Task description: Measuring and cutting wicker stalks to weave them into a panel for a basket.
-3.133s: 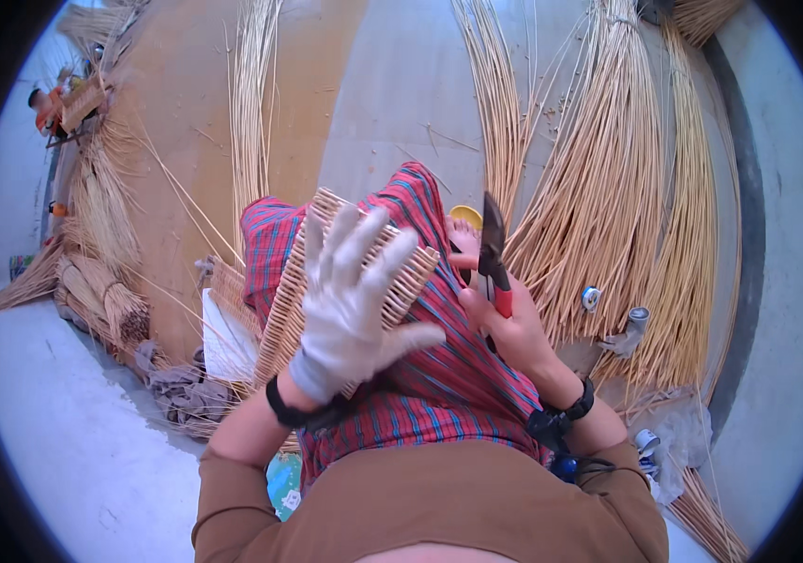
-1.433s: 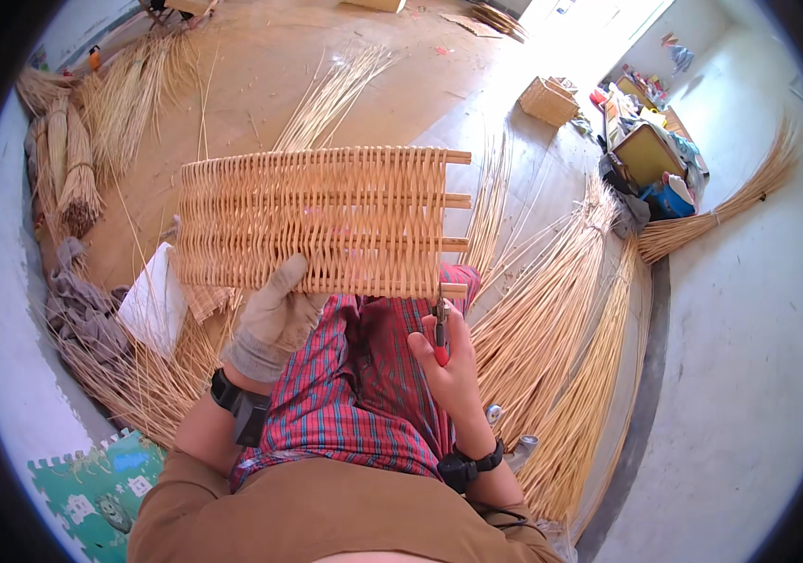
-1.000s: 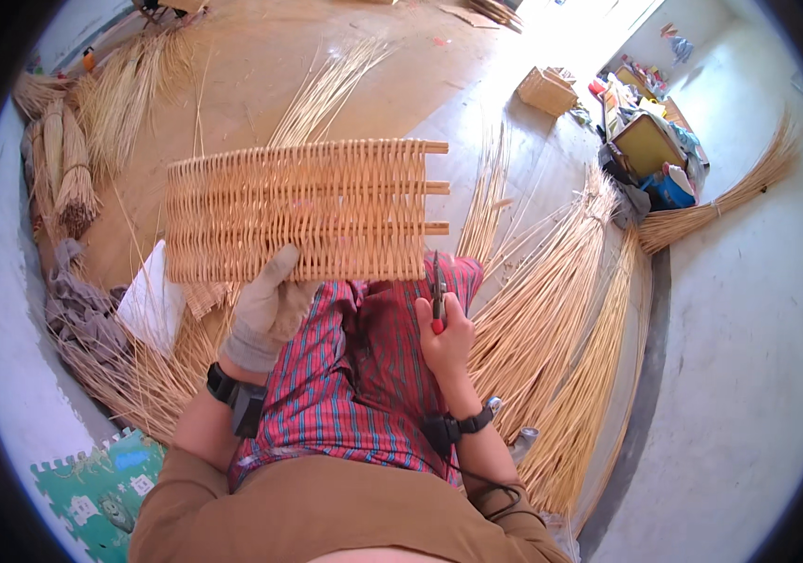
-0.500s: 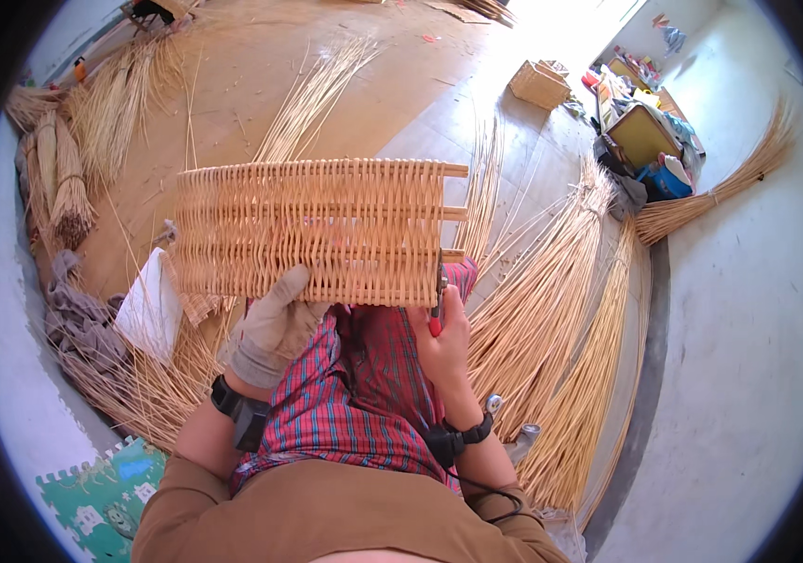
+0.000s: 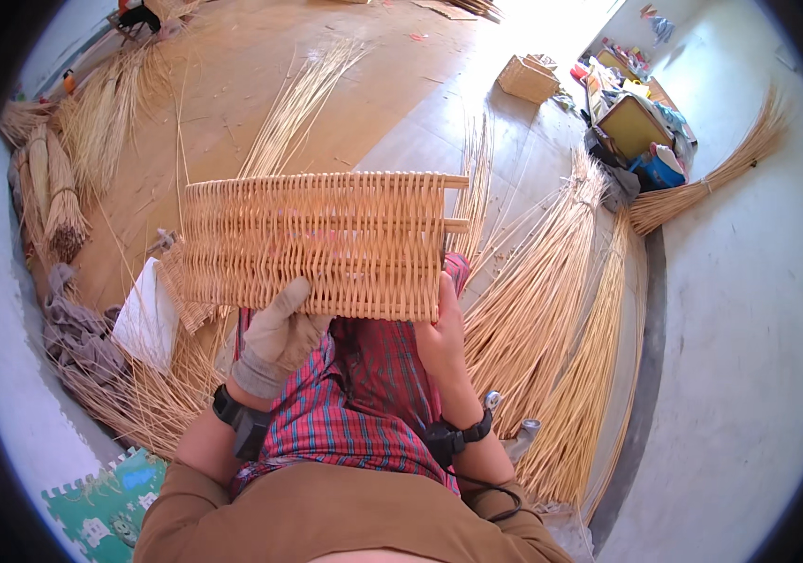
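Observation:
A woven wicker panel (image 5: 317, 246) is held up over my lap, its long side running left to right. Two flat wooden stake ends stick out past its right edge, at the top and the middle. My gloved left hand (image 5: 280, 333) grips the panel's lower edge, thumb in front and fingers behind. My bare right hand (image 5: 442, 328) is closed at the lower right corner, thumb up along the edge. The red-handled cutters it held earlier are now almost wholly hidden behind the panel; only a dark bit shows above the thumb.
Bundles of long wicker rods (image 5: 552, 328) lie on the floor to the right, with more (image 5: 125, 122) at the far left. A wicker basket (image 5: 528, 79) stands at the back, near a cluttered heap with a blue bucket (image 5: 661, 169). A white sheet (image 5: 148, 316) lies left of my knees.
The lowest stake end no longer sticks out at the panel's right edge. The panel has come slightly down, and the cutters' red handle has gone out of sight.

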